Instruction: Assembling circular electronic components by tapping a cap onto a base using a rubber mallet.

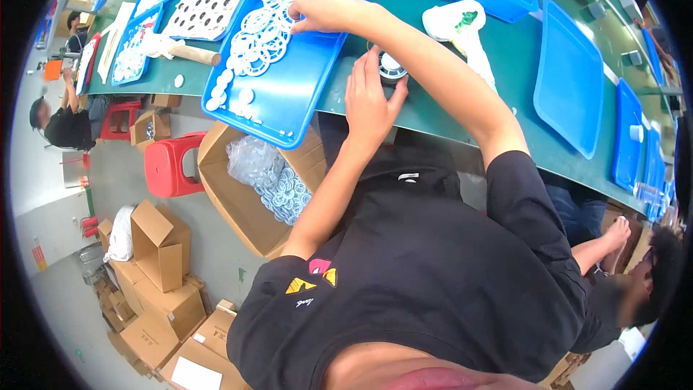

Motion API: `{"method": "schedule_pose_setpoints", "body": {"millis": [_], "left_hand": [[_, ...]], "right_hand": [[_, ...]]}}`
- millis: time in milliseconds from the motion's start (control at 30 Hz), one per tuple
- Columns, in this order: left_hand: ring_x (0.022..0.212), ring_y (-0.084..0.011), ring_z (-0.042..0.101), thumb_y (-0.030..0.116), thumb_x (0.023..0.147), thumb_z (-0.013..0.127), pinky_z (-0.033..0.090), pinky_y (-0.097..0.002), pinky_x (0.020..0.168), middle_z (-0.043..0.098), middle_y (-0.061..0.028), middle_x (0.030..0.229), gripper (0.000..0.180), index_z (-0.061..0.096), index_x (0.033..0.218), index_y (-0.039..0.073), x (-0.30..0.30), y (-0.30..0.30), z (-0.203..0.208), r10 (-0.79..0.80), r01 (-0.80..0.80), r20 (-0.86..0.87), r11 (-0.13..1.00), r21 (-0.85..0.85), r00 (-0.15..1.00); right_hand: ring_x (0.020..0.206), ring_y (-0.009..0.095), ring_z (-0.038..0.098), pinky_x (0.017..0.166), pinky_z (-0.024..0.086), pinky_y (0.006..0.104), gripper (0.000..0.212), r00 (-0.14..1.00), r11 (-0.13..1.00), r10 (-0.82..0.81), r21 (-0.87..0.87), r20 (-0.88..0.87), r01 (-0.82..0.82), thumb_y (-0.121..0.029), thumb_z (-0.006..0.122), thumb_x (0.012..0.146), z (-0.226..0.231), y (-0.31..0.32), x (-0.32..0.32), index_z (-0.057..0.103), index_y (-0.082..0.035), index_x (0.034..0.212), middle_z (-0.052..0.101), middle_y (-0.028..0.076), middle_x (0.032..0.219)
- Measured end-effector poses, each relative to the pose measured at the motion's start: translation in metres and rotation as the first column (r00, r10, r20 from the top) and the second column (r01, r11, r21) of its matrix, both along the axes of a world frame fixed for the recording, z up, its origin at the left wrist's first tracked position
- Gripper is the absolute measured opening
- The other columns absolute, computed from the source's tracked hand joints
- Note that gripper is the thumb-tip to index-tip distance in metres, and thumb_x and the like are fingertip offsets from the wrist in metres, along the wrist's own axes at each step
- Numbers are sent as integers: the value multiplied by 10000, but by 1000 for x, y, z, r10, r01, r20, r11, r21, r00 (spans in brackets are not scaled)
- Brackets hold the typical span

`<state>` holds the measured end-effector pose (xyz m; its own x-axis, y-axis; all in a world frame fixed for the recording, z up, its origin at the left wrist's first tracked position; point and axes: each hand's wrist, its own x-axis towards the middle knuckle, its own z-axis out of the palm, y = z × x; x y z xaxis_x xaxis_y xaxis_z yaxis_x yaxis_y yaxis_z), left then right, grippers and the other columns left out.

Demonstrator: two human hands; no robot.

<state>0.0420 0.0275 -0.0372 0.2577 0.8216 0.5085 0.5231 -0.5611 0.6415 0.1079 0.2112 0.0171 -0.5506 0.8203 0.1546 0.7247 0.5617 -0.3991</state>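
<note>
At the near edge of the bench (543,146), my left fingers (370,76) grasped a round device (390,65); I couldn't tell whether my right fingers (297,13) held white rings (256,47), probably light, best rim-pinched.

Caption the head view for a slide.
Right hand at white rings on a blue tray; left hand at a round, white-topped part.

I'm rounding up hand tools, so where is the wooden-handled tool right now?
In the head view, the wooden-handled tool is at upper left, its handle over the green table and pointing toward the blue tray of white rings.
</note>
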Motion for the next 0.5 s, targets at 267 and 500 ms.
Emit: {"method": "schedule_pose_setpoints", "body": {"millis": [267, 500], "left_hand": [[1211, -421, 598, 166, 866, 811, 481, -467, 1019, 587, -231, 1325, 709, 481, 1465, -24, 4, 2, 0, -45, 48, 62, 998, -41, 997], [1164, -407, 613, 232, 855, 843, 487, -466, 973, 601, -222, 1318, 781, 468, 1488, -27, -1, 2, -2, -16, 18, 33, 996, -83, 999]], "right_hand": [[958, 372, 689, 875, 562, 428, 326, 865, 914, -72, 315, -497, 257, -354, 775, 881, 11, -33, 47, 752, -29, 901, 677, 212, 1125], [947, 349, 687, 814, 551, 417, 483, 667, 816, -554, -166, -497, 554, -343, 805, 874, 17, -186, 111, 623, 6, 1153, 675, 184, 1074]]}}
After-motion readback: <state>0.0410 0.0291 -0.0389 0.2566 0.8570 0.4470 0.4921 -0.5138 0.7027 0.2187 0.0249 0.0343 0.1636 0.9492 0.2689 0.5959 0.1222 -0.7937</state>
